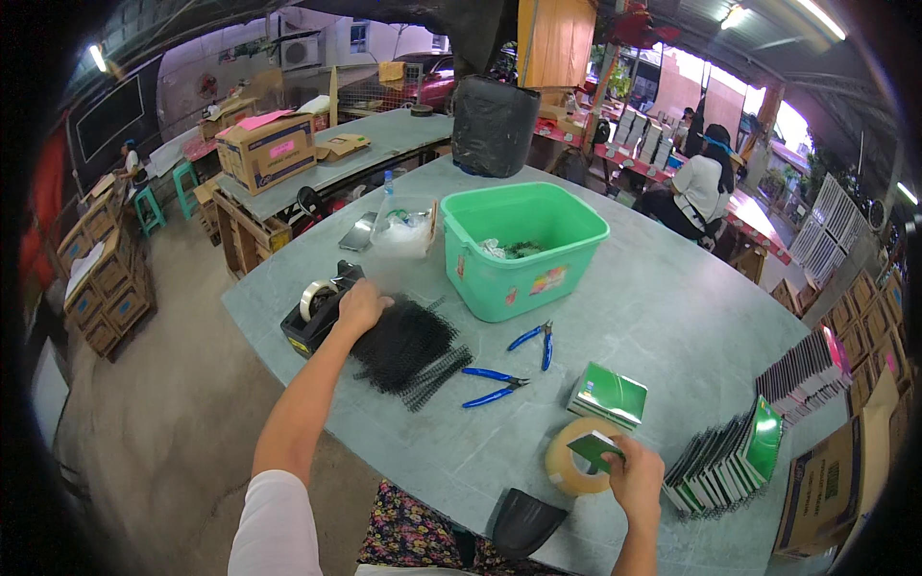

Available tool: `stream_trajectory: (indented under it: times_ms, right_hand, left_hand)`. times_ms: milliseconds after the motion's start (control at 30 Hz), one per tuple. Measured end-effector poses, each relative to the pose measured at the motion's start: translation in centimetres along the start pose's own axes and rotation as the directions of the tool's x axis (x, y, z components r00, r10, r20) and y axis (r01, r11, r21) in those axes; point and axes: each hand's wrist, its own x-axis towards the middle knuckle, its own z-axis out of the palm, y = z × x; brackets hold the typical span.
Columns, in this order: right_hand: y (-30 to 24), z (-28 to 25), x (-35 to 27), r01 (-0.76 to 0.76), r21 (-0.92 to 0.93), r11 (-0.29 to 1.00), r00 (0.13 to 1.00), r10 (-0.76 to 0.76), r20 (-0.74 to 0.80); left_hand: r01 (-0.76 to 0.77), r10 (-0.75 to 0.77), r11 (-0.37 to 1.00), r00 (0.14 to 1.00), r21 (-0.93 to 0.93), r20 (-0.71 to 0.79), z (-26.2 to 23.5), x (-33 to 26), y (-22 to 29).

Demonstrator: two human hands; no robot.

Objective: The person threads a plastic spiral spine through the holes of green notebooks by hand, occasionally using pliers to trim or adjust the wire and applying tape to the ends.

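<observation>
My left hand [362,306] is between a black tape dispenser [309,326] and a heap of black plastic binding coils [408,344]. Its fingers are curled, and what they hold, if anything, is hidden. My right hand [636,477] grips a small green-covered notebook [593,447] by its edge, tilted above a wide roll of tape [563,463]. Just beyond lies a small stack of green notebooks [609,396]. Two blue-handled cutters, one [495,385] nearer and the other [538,342] farther off, rest in the middle of the table.
A green plastic tub [509,278] stands toward the back, beside a clear bag [403,230]. At right are coil-bound green notebooks [725,456], another notebook stack [802,374] and a cardboard box [821,490]. A black curved object [526,523] lies at the near edge. A person [706,182] sits beyond.
</observation>
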Motion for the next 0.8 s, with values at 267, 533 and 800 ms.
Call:
stream_trajectory:
  times_ms: [267, 533, 800]
  right_hand:
    - [-0.8, 0.4, 0.2, -0.018, -0.03, 0.999, 0.997, 0.021, 0.075]
    - [-1.0, 1.4, 0.8, 0.172, 0.103, 0.98, 0.978, -0.158, -0.135]
    - [-1.6, 3.1, 0.7, 0.198, 0.096, 0.975, 0.949, -0.167, -0.268]
  left_hand:
    - [-0.374, 0.445, 0.876, 0.87, -0.306, 0.212, 1.6, -8.3, 12.2]
    - [-0.451, 0.588, 0.749, 0.79, -0.485, 0.173, 3.0, -16.2, 18.8]
    - [-0.278, 0.604, 0.616, 0.767, -0.737, 0.216, 1.2, -18.6, 20.2]
